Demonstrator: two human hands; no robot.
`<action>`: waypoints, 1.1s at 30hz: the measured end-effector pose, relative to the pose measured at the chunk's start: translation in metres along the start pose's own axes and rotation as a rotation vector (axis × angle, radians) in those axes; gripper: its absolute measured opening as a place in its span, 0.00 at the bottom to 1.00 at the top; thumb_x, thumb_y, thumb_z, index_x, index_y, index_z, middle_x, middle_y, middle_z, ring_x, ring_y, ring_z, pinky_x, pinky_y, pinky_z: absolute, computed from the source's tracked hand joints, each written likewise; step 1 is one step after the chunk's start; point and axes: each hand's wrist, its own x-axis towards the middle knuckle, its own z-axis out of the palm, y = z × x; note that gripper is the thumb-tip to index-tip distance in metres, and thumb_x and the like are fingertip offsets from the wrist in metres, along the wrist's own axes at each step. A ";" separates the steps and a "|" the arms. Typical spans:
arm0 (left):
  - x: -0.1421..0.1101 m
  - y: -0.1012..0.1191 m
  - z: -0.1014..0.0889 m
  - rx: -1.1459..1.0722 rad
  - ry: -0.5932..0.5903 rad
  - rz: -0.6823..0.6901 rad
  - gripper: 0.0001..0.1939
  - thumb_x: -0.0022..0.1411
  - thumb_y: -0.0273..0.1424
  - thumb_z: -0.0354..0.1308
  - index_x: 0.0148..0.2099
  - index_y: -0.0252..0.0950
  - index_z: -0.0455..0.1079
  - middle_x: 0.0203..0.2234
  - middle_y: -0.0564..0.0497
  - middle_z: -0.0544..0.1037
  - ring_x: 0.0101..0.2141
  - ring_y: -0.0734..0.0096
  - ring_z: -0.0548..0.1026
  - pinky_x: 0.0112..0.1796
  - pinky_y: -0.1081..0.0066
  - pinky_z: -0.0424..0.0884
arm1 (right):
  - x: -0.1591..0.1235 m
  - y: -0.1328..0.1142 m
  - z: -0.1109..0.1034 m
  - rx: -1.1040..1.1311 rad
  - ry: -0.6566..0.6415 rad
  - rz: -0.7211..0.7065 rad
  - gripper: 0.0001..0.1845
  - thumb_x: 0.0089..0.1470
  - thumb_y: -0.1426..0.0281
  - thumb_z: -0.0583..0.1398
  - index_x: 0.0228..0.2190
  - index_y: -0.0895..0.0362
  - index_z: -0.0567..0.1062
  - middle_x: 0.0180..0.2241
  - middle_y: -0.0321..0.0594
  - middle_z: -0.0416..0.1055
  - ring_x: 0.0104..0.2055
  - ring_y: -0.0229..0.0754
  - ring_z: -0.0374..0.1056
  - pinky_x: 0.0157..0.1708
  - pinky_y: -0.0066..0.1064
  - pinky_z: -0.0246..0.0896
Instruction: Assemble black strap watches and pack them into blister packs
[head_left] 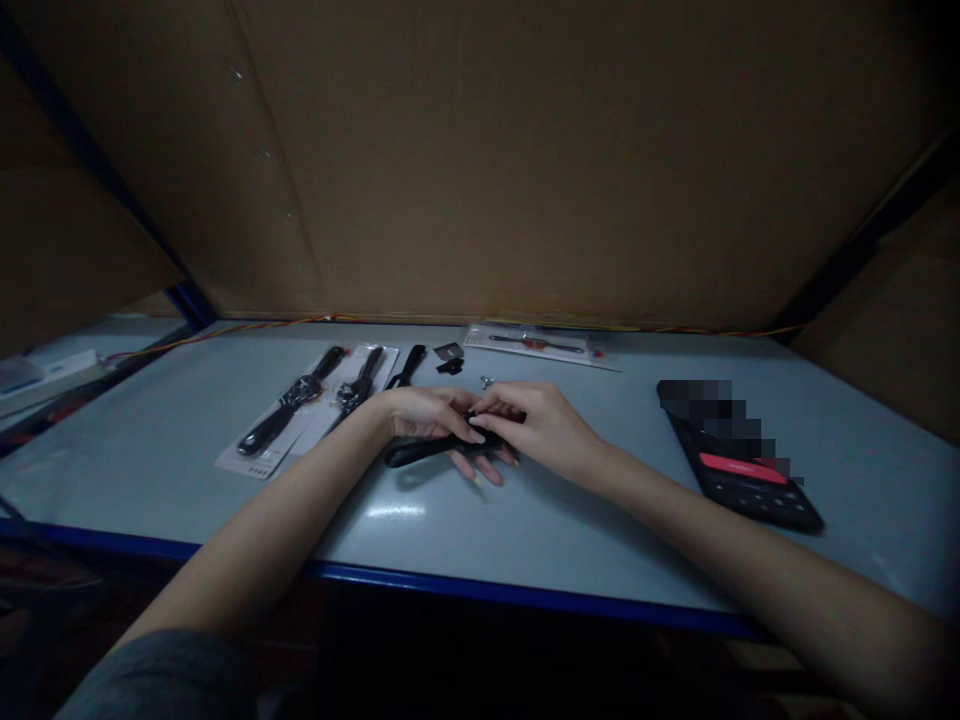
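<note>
My left hand (pixel 435 418) and my right hand (pixel 536 425) meet at the middle of the grey table (pixel 150 440). Between them is a black watch with its strap (pixel 420 452) sticking out to the left, just above the tabletop. My left fingers curl under and around the watch body. My right fingers are pinched on its right end, which they hide. Both forearms reach in from the near edge.
Two black watches (pixel 289 400) (pixel 358 385) lie on white cards at the left, with a loose black strap (pixel 407 367) and small black parts (pixel 448 356) beside them. A clear packet with a strap (pixel 536 343) lies at the back. A dark phone (pixel 739 465) rests at the right. Cardboard walls surround the table.
</note>
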 end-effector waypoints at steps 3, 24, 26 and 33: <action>0.001 -0.002 -0.002 -0.041 -0.009 0.018 0.23 0.54 0.20 0.55 0.54 0.29 0.61 0.41 0.39 0.76 0.38 0.59 0.77 0.39 0.58 0.72 | 0.000 -0.001 -0.001 -0.047 -0.009 -0.052 0.06 0.50 0.76 0.58 0.23 0.58 0.72 0.22 0.35 0.69 0.25 0.33 0.63 0.26 0.25 0.54; 0.001 0.001 0.002 -0.087 0.016 0.113 0.20 0.53 0.19 0.53 0.50 0.27 0.62 0.41 0.38 0.75 0.41 0.55 0.75 0.46 0.52 0.65 | 0.003 0.006 -0.022 -0.234 -0.084 -0.286 0.10 0.54 0.75 0.55 0.34 0.58 0.76 0.29 0.40 0.70 0.33 0.37 0.64 0.32 0.28 0.57; 0.001 0.001 0.002 -0.095 0.025 0.112 0.20 0.52 0.19 0.53 0.50 0.28 0.62 0.40 0.38 0.76 0.42 0.54 0.75 0.46 0.52 0.66 | 0.002 0.005 -0.024 -0.303 -0.129 -0.319 0.11 0.55 0.73 0.54 0.36 0.58 0.76 0.31 0.42 0.70 0.34 0.38 0.64 0.33 0.30 0.57; 0.001 0.001 0.001 -0.087 0.016 0.116 0.16 0.53 0.19 0.52 0.46 0.25 0.65 0.40 0.38 0.76 0.41 0.55 0.75 0.47 0.52 0.65 | 0.003 0.010 -0.027 -0.478 -0.178 -0.388 0.12 0.56 0.71 0.54 0.40 0.56 0.74 0.33 0.41 0.72 0.37 0.41 0.64 0.37 0.33 0.55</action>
